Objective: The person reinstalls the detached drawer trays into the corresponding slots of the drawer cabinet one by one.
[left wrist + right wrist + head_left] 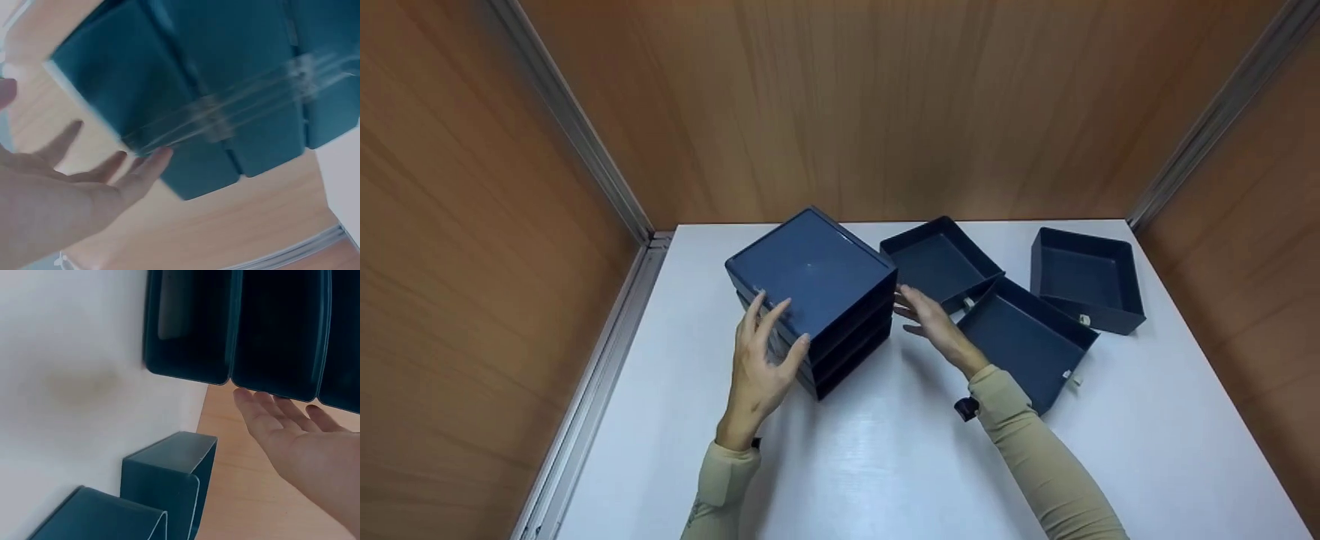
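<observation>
A dark blue plastic drawer unit of three stacked compartments stands turned at an angle on the white table, its empty front openings toward the lower right. My left hand is at its left side, fingers spread and fingertips right by the top edge. In the left wrist view, strips of clear tape run across the unit's side. My right hand is at the unit's right side, fingers extended. Its fingertips come right up to the wall of the middle compartment in the right wrist view.
To the right lie three pulled-out empty drawers: one drawer behind my right hand, another drawer beside my right forearm, and a third drawer farther right. Wooden panels enclose the white table at the back and sides.
</observation>
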`<state>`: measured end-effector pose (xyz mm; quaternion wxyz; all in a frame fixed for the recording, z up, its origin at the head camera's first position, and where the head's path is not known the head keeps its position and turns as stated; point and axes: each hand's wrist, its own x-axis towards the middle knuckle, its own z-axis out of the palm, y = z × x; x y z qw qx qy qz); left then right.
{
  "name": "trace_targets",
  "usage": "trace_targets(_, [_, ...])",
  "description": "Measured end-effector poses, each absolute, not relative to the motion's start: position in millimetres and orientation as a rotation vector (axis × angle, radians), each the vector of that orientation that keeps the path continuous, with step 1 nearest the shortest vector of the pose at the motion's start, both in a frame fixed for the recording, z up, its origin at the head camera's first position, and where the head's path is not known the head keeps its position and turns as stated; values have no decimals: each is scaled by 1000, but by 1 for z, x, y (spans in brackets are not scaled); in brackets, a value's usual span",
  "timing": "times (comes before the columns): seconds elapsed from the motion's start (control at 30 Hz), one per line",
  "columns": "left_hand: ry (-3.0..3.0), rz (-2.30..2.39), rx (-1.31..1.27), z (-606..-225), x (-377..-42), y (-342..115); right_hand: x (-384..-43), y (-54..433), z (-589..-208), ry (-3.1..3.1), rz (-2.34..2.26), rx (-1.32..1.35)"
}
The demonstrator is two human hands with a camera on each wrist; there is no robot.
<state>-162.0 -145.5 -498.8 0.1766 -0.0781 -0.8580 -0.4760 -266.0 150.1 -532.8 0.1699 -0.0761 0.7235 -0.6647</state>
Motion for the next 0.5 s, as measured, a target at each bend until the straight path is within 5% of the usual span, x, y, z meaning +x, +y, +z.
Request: trace_targets(0.5, [-2343, -1320, -258, -532, -179, -138, -238, 178, -545, 2367, -1657, -286])
